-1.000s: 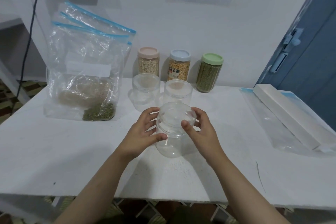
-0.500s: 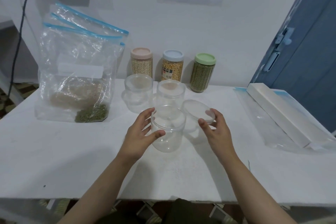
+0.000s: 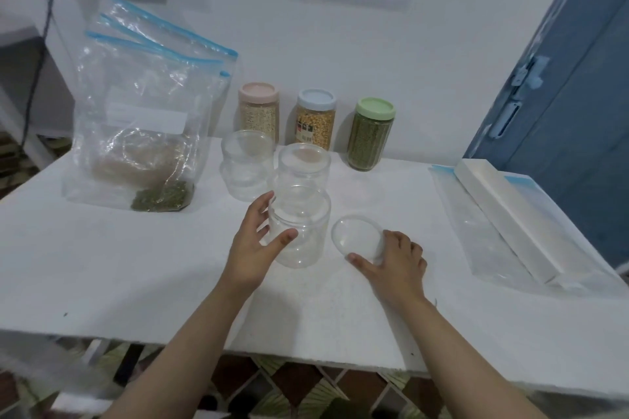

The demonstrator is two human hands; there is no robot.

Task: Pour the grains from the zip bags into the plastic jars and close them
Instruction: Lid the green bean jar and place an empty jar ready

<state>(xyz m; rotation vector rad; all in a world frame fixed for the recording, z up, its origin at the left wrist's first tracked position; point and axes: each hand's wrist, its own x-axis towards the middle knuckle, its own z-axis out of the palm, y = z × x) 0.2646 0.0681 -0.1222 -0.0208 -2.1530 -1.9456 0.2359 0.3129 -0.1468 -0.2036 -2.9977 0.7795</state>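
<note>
A white table (image 3: pixel 102 265) carries everything; the zip bags (image 3: pixel 143 133) of grains lean at its far left; three filled jars (image 3: pixel 315 119) line the wall; the left hand (image 3: pixel 253 241) curls round an open clear jar (image 3: pixel 303 235) near the middle; the right hand (image 3: pixel 394 262) pinches its lid (image 3: pixel 355 236), tilted, just beside the jar.

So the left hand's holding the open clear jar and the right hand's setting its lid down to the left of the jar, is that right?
Not quite. In the head view the right hand sets the lid down to the right of the jar, not the left. The left hand does hold the open jar.
</note>
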